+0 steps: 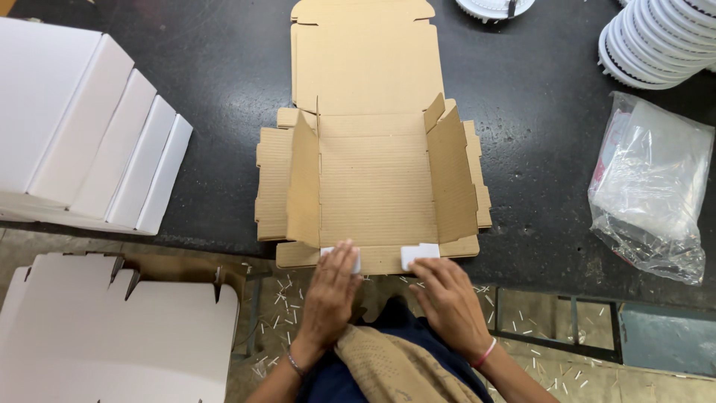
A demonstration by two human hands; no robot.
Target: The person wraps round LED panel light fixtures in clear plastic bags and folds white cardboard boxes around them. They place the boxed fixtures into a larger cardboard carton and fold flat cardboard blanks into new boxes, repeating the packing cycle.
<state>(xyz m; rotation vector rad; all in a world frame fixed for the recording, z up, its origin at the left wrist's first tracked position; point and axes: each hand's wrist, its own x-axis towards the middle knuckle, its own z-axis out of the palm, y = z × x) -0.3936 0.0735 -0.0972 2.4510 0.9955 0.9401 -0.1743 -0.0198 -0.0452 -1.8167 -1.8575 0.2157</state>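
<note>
While the brown cardboard box (373, 175) lies half-folded on the dark table (216, 82), both hands work its near edge at six o'clock. The left hand (332, 287) lies flat and open, fingertips pressing the front flap (380, 259) beside a small white tab (356, 260); the right hand (445, 298) is loosely spread, fingertips on a second white tab (419, 254), gripping nothing that I can see. Two side walls stand up, at nine and three o'clock of the box floor, and the lid panel lies flat toward twelve.

The corrugated board looks light and fairly stiff (it should bend cleanly only along its creases), so the flaps and edges seem the sensible places to hold it.

At nine o'clock sit folded white boxes (89, 130), with a flat white sheet (112, 336) lower left. A clear plastic bag (649, 186) lies at three o'clock, stacked white round pieces (660, 41) at one o'clock. What the bag holds is hard to make out, the stacks are cut off by the frame, and the palms hide whatever is under them.
</note>
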